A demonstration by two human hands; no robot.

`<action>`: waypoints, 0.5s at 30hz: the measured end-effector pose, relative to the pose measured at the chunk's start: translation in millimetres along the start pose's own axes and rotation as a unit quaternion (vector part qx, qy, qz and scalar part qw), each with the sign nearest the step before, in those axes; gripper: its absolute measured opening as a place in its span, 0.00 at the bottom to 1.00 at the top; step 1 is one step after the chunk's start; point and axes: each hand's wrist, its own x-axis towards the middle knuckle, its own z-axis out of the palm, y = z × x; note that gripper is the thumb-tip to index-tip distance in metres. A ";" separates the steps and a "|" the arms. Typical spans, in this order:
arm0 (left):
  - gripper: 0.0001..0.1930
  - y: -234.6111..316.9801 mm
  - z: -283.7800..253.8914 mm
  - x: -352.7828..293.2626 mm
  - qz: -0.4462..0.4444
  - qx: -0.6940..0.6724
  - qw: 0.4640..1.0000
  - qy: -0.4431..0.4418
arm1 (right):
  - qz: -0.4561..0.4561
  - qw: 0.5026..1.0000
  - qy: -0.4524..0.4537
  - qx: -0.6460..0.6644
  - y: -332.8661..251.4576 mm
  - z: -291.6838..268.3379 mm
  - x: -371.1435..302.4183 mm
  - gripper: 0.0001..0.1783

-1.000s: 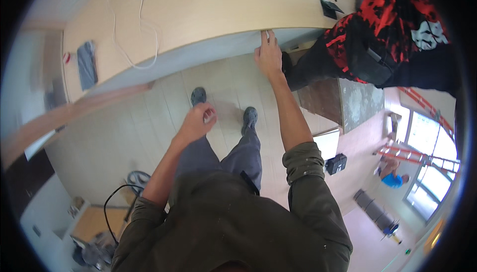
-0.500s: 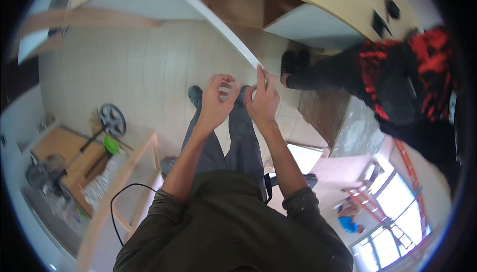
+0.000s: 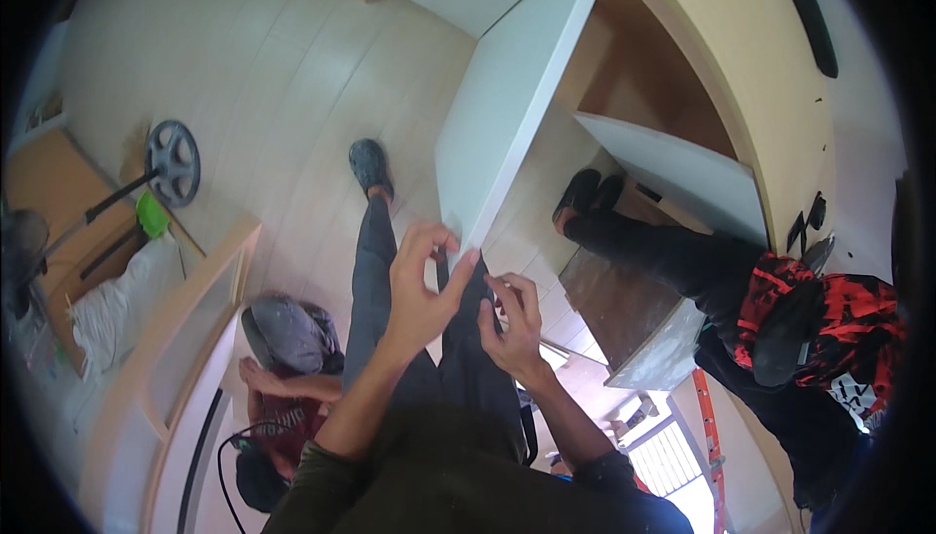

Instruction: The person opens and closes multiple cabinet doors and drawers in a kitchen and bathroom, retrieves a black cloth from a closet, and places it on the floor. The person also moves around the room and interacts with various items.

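A white cabinet door swings out from the pale wooden cabinet and reaches toward me, its near corner between my hands. My left hand grips that corner, thumb on the edge side and bent fingers on the broad face. Just to the right and a little nearer, my right hand is off the door. Its fingers are curled, with a gap to the thumb, and I see nothing in it.
A person in black trousers and a red-and-black top stands at right beside another white door. Another person crouches at lower left near a wooden frame. A wheeled tool stands at left; an orange ladder is at lower right.
The view has turned, and the door now shows its broad white face. My right hand has come off the door edge; my left hand has closed on its corner. A crouching person has come into view.
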 end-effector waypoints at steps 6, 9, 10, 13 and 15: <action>0.10 4.2 -39.8 24.1 -0.041 -0.022 0.992 -0.116 | 0.107 0.992 0.070 0.011 -48.7 -0.7 48.8 0.24; 0.11 3.9 -44.6 31.3 -0.033 -0.038 0.978 -0.203 | 0.136 0.985 0.102 0.000 -63.1 3.9 77.1 0.31; 0.10 1.1 -43.0 39.3 -0.019 -0.041 0.966 -0.254 | 0.139 0.983 0.105 -0.055 -63.7 3.0 86.9 0.30; 0.11 -2.5 -42.5 72.5 0.021 -0.050 0.927 -0.372 | 0.055 0.932 0.136 -0.331 -56.6 -30.7 112.5 0.24; 0.12 -1.6 -35.9 112.2 0.046 -0.036 0.916 -0.397 | 0.149 0.942 0.157 -0.258 -58.9 -53.6 113.0 0.27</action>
